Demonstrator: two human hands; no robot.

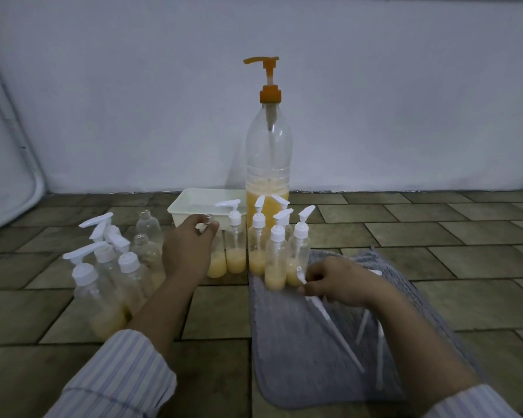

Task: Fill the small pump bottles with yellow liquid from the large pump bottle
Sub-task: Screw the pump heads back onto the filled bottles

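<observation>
Left hand (191,245) fingers (213,227) pinching neck of uncapped small bottle (216,263) part-filled with yellow, right hand (340,282) fingers curled around white pump head (301,274) with dip tube over grey towel (299,351), capped small bottles (277,257) just beyond, large pump bottle (267,164) upright behind them on tiled floor (435,230), beside white tray (191,206).

A plain home room is suggested by the tiled floor (435,236) beyond the hands (191,245), a bare white wall (405,101), and a grey mat (299,357) spread beneath them.
</observation>
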